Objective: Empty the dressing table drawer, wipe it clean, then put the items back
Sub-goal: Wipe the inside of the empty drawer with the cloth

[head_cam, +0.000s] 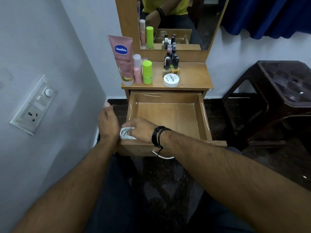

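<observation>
Right hand [140, 130], fingers curled, gripping a white cloth [125, 132] in the near-left corner of the open drawer [204, 115]. Left hand [107, 122] beside its left wall (fingers hidden, cannot tell their state).

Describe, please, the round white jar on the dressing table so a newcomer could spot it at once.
Start at the wooden dressing table top below the mirror, just above the open drawer. Near its front edge, in front of the cluster of nail polish bottles, sits the white jar. It is the only low, flat, round item there; its neighbours are all tall and upright.
</observation>
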Tool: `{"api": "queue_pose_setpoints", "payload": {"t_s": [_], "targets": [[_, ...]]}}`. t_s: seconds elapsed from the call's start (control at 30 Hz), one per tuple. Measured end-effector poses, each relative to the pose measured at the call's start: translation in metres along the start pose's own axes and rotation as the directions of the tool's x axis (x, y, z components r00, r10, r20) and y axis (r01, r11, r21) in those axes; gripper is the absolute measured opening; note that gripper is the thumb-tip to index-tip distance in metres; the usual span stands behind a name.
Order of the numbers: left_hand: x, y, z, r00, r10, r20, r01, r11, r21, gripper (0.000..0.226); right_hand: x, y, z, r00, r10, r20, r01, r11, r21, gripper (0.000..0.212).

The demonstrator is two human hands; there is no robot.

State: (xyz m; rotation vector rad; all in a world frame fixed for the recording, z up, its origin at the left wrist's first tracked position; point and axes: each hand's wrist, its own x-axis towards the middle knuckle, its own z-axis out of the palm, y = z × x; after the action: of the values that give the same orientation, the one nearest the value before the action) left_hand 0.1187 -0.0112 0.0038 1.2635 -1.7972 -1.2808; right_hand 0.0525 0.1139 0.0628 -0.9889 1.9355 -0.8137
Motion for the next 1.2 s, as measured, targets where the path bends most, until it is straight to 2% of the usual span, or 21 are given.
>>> {"api": "queue_pose_setpoints", "payload": {"t_s": [0.07,0.13,0.2,0.27,0.3,0.37,0.43,0.47,0.53,0.6,0.7,0.77,0.83,0.9,0.93,1.0,1.07,1.13,1.2], "targets": [[-0.001,-0.001,0.001,1.000,0.013,0.012,-0.014,0.999,0.040,0.081,-0.005,-0.002,-0.009,0.993,-0.039,0.109,0.054,0.990,-0.132,0.034],[-0.003,-0.001,0.003,0.997,0.060,0.053,-0.068,0.987,0.147,0.072,-0.011,-0.004,-0.026,0.977,0.001,0.215,0.076,0.933,-0.351,0.043],[-0.005,0.000,0.003,0.986,0.116,0.121,-0.145,0.953,0.266,0.064,-0.020,-0.003,-0.047,0.952,0.147,0.269,0.051,0.790,-0.611,0.052],[-0.008,0.002,0.003,0.965,0.163,0.206,-0.230,0.902,0.364,0.062,-0.026,0.003,-0.064,0.921,0.276,0.274,0.025,0.660,-0.751,0.054],[-0.010,0.002,0.003,0.949,0.178,0.261,-0.280,0.858,0.430,0.061,-0.026,0.006,-0.068,0.914,0.306,0.268,0.011,0.639,-0.769,0.053],[-0.013,0.002,0.006,0.904,0.204,0.377,-0.399,0.722,0.566,0.053,-0.024,0.007,-0.065,0.927,0.286,0.241,-0.011,0.665,-0.747,0.047],[-0.015,0.002,0.009,0.866,0.221,0.449,-0.483,0.602,0.636,0.044,-0.020,0.006,-0.051,0.955,0.203,0.218,-0.020,0.772,-0.635,0.041],[-0.015,0.002,0.010,0.862,0.216,0.459,-0.491,0.585,0.646,0.041,-0.019,0.007,-0.045,0.965,0.159,0.208,-0.016,0.831,-0.556,0.040],[-0.015,0.003,0.009,0.878,0.181,0.443,-0.453,0.615,0.646,0.039,-0.022,0.007,-0.041,0.970,0.116,0.212,-0.001,0.880,-0.476,0.040],[-0.015,0.003,0.009,0.889,0.160,0.430,-0.426,0.635,0.644,0.038,-0.026,0.015,-0.050,0.961,0.137,0.238,0.015,0.840,-0.542,0.038],[-0.017,0.005,0.007,0.888,0.182,0.423,-0.431,0.653,0.623,0.037,-0.038,0.031,-0.077,0.936,0.272,0.222,-0.032,0.696,-0.717,0.035],[-0.017,0.005,0.007,0.895,0.192,0.404,-0.417,0.684,0.599,0.036,-0.052,0.040,-0.094,0.892,0.410,0.189,-0.096,0.581,-0.809,0.035],[-0.017,0.004,0.006,0.898,0.198,0.392,-0.410,0.697,0.588,0.037,-0.063,0.045,-0.105,0.838,0.512,0.187,-0.094,0.475,-0.875,0.042],[-0.017,0.004,0.007,0.895,0.208,0.394,-0.419,0.694,0.586,0.038,-0.066,0.045,-0.108,0.829,0.529,0.179,-0.056,0.397,-0.916,0.049],[-0.017,0.004,0.007,0.895,0.211,0.392,-0.420,0.693,0.586,0.038,-0.063,0.044,-0.107,0.839,0.512,0.185,-0.063,0.429,-0.901,0.045],[-0.018,0.004,0.007,0.898,0.211,0.387,-0.416,0.695,0.587,0.037,-0.052,0.048,-0.102,0.879,0.438,0.186,-0.126,0.591,-0.797,0.028],[-0.018,0.005,0.007,0.903,0.201,0.379,-0.404,0.697,0.592,0.036,-0.050,0.049,-0.101,0.913,0.365,0.180,-0.114,0.654,-0.748,0.026],[-0.019,0.006,0.007,0.907,0.188,0.376,-0.392,0.703,0.594,0.037,-0.053,0.051,-0.104,0.896,0.405,0.184,-0.113,0.607,-0.787,0.031],[-0.019,0.006,0.007,0.906,0.194,0.376,-0.394,0.709,0.584,0.037,-0.061,0.050,-0.109,0.839,0.513,0.180,-0.095,0.464,-0.881,0.043]]}}
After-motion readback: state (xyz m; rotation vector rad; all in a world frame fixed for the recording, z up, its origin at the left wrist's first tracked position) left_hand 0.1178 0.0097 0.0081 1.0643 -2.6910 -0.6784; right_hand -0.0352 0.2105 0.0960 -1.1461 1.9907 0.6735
